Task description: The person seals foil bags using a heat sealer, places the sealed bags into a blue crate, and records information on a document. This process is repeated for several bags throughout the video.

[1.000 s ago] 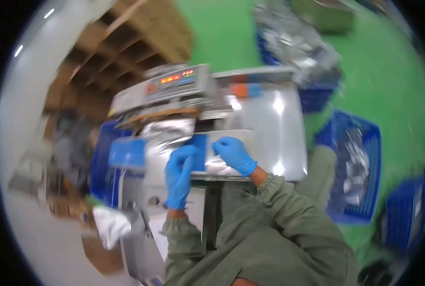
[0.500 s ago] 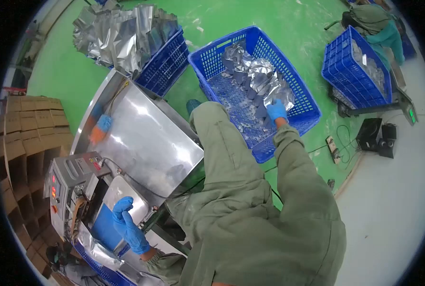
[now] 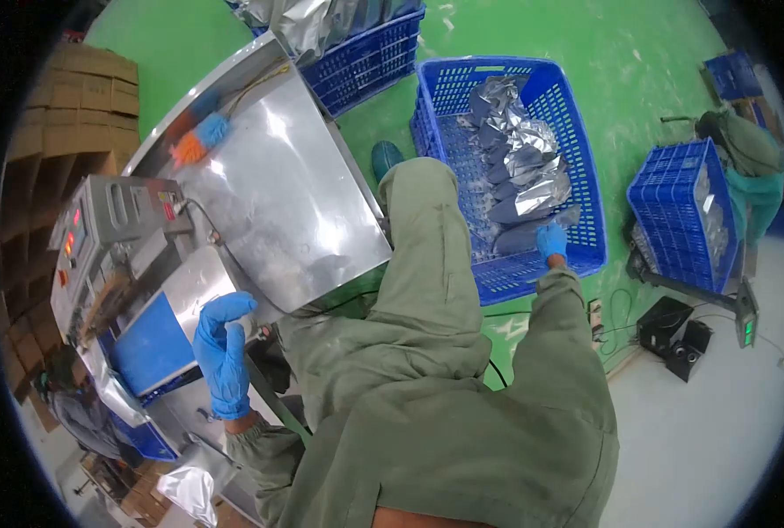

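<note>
My right hand, in a blue glove, is closed on the end of a silver foil pouch inside a blue plastic crate on the floor. That pouch lies at the near end of a row of several overlapping foil pouches. My left hand, also blue-gloved, hovers empty beside the machine's blue plate. Its fingers curve forward, with a gap to the thumb. Just beyond stands a grey machine with red lit displays.
A steel table with an orange-and-blue brush is at my left. Behind it stands a crate of foil pouches. To the right are another blue crate, a scale display and black speakers. A person is at lower left.
The view has shifted. My right hand has moved toward the crate's near end, where a pouch now lies beside the row. My left hand stays raised near the machine, its fingers a little more apart.
</note>
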